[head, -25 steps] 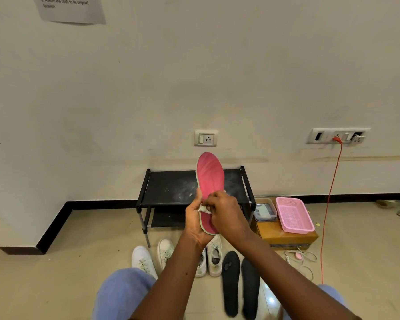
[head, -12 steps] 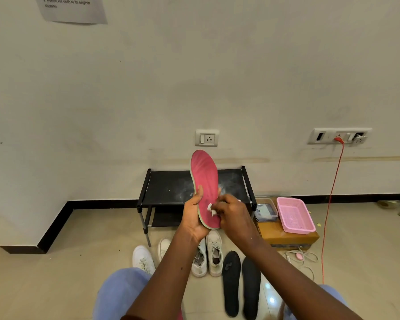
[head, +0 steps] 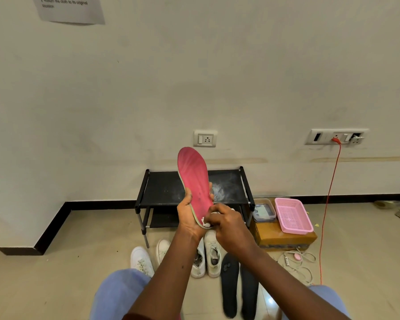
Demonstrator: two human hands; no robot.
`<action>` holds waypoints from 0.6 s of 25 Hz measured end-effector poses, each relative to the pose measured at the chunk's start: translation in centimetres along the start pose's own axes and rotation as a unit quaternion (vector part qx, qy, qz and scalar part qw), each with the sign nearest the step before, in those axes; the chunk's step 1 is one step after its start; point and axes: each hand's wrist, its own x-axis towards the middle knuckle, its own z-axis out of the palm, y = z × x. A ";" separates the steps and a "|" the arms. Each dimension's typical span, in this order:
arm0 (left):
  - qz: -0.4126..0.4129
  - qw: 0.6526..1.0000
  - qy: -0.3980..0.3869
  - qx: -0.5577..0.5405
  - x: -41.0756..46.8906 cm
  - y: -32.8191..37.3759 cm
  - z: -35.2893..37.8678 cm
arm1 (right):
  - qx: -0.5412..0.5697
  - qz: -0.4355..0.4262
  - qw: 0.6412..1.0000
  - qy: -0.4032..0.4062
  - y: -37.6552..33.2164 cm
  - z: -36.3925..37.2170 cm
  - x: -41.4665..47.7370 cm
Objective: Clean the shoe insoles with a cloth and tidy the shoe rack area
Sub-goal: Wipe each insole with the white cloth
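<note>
At the frame's middle, the left hand (head: 189, 218) grips the upright long pink foam insole (head: 194, 181) while the right hand's (head: 229, 229) fingers (head: 214, 219) pinch a small white cloth (head: 206, 224) on its bottom end.

home entryway | shoe rack (head: 194, 188), sneakers (head: 211, 252), wall sockets (head: 204, 138)

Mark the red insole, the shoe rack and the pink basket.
red insole (head: 192, 174), head view, on its forefoot.
shoe rack (head: 164, 188), head view, on the bare left part of its top shelf.
pink basket (head: 291, 215), head view, on its bare mesh floor.
</note>
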 end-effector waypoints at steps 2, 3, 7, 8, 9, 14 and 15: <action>-0.013 1.000 -0.002 0.012 -0.2 -0.1 -0.1 | -0.020 0.020 1.000 -0.001 0.0 0.0 0.6; -0.019 1.000 0.001 0.024 -0.2 -0.1 -0.1 | -0.028 0.030 0.999 0.000 -0.2 0.1 1.0; -0.046 0.998 -0.005 0.035 -0.6 -0.4 -0.4 | -0.034 0.039 0.999 -0.005 -1.6 0.2 2.1; -0.055 0.998 -0.007 0.024 -0.7 -0.3 -0.5 | -0.019 0.019 1.000 0.012 -1.8 0.3 1.9; -0.061 0.998 -0.009 0.014 -0.7 -0.2 -0.5 | -0.001 -0.007 1.000 0.024 -1.7 0.5 1.4; -0.031 0.999 -0.017 0.004 -0.6 0.7 -0.2 | -0.002 -0.059 0.998 -0.031 0.1 0.2 -0.8; -0.024 1.000 -0.011 0.000 -0.6 0.9 -0.1 | -0.012 -0.057 0.998 -0.034 0.6 -0.1 -1.0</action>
